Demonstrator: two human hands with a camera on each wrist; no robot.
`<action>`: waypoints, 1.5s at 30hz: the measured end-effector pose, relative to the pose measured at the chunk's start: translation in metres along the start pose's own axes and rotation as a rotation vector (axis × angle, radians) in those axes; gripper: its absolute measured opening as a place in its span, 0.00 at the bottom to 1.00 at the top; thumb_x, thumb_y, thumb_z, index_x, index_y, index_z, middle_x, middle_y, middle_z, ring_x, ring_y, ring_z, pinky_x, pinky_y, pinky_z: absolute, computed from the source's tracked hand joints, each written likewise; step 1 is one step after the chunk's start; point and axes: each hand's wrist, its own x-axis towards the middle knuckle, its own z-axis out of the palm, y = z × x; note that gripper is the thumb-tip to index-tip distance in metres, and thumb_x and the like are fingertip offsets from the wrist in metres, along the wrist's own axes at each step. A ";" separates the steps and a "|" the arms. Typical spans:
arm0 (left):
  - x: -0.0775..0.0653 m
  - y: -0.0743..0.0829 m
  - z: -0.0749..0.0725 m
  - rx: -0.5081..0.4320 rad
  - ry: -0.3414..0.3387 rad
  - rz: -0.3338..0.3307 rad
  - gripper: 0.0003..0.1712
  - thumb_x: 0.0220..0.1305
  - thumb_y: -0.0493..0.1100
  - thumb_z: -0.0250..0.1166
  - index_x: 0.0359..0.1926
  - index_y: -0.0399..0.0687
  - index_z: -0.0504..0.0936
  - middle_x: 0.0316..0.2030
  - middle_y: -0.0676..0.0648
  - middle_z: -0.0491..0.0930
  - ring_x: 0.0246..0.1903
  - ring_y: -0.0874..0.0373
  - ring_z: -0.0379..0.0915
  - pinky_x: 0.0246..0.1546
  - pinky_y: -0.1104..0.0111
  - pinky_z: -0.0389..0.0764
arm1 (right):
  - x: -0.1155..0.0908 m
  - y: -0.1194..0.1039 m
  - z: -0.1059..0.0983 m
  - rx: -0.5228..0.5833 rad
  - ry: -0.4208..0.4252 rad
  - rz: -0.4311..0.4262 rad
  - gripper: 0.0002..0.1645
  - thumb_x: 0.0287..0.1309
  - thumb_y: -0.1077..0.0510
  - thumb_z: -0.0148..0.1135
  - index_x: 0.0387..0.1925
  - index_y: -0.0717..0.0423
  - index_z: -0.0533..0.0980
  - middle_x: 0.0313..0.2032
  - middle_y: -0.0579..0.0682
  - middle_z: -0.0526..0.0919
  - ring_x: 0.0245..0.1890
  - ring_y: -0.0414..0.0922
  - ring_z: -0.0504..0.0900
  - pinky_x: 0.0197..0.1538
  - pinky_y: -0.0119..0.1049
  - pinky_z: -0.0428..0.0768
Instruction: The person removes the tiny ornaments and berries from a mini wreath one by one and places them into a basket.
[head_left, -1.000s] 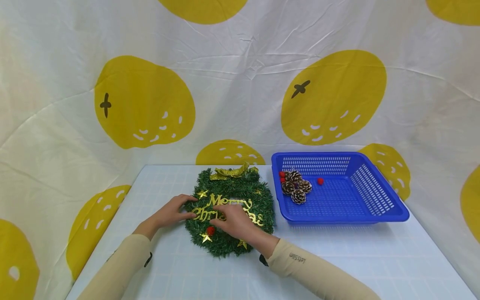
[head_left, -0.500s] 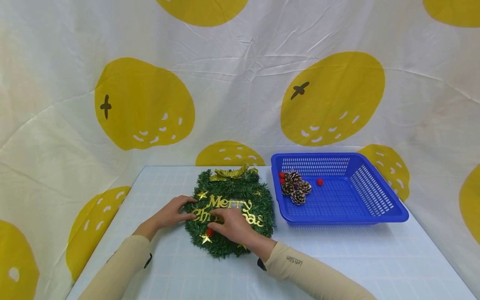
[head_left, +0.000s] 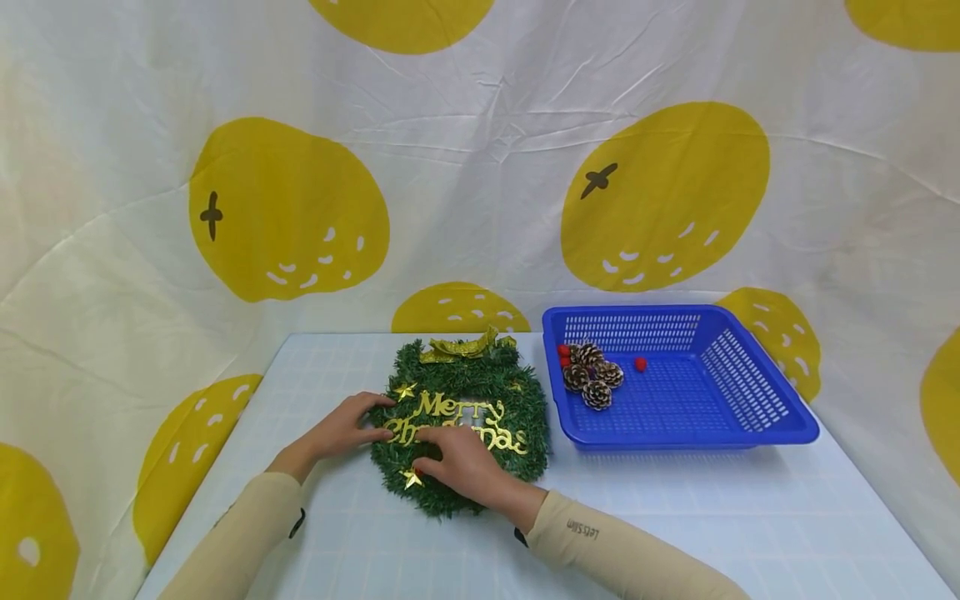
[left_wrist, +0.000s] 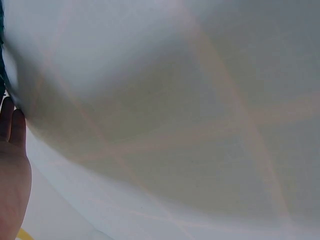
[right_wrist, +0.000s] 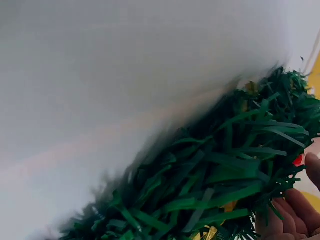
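A green tinsel wreath (head_left: 525,400) lies on the table, with gold "Merry Christmas" lettering (head_left: 495,437) across its middle. My left hand (head_left: 348,427) rests at the wreath's left edge, thumb and fingers spread apart; the left wrist view shows straight fingers (left_wrist: 17,127) against the dark edge. Over the wreath's lower left is my right hand (head_left: 468,467), index fingertip at the lettering and thumb below it. A red pom-pom (head_left: 418,472) peeks out right at that thumb, mostly hidden, above a gold star (head_left: 411,478). In the right wrist view, the red pom-pom (right_wrist: 298,160) shows beside the thumb tip.
To the right of the wreath stands a blue plastic basket (head_left: 682,437) holding several pinecones (head_left: 597,394) and red pom-poms (head_left: 641,364). A gold bow (head_left: 461,346) tops the wreath. Behind the pale checked table (head_left: 337,550) hangs a fruit-printed curtain (head_left: 480,217).
My right hand has shifted left and down over the wreath, its thumb now covering most of the red pom-pom. The left hand stays at the wreath's edge.
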 end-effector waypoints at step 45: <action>0.001 -0.002 -0.001 -0.010 -0.013 -0.011 0.34 0.63 0.55 0.67 0.63 0.41 0.73 0.60 0.38 0.72 0.62 0.38 0.65 0.61 0.44 0.66 | 0.003 0.006 -0.026 0.220 0.042 0.123 0.15 0.62 0.60 0.66 0.49 0.61 0.82 0.41 0.51 0.87 0.37 0.37 0.84 0.38 0.26 0.80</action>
